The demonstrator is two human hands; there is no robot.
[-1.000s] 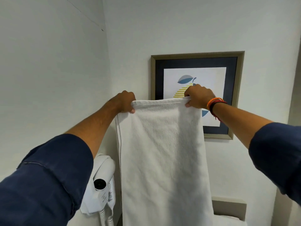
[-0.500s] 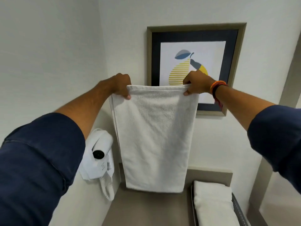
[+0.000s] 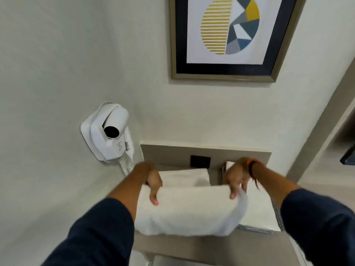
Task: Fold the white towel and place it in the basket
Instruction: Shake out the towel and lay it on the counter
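Note:
The white towel (image 3: 188, 210) lies doubled over on the beige counter (image 3: 221, 248), its near half bulging toward me and its far half flat behind. My left hand (image 3: 153, 187) grips the towel's upper edge at the left. My right hand (image 3: 236, 179), with an orange and black wristband, grips the same edge at the right. To the right sits the basket (image 3: 277, 212), a patterned grey rim around another folded white towel (image 3: 259, 206). The moving towel partly overlaps the basket's left side.
A white wall-mounted hair dryer (image 3: 109, 131) with a coiled cord hangs on the left wall. A framed picture (image 3: 230, 37) hangs above the counter. A dark wall socket (image 3: 200, 161) sits on the counter's upstand. A door frame (image 3: 322, 116) runs down the right.
Both hands came down from chest height, bringing the hanging towel onto the counter and doubling it over. The view tilted down, showing the counter and basket.

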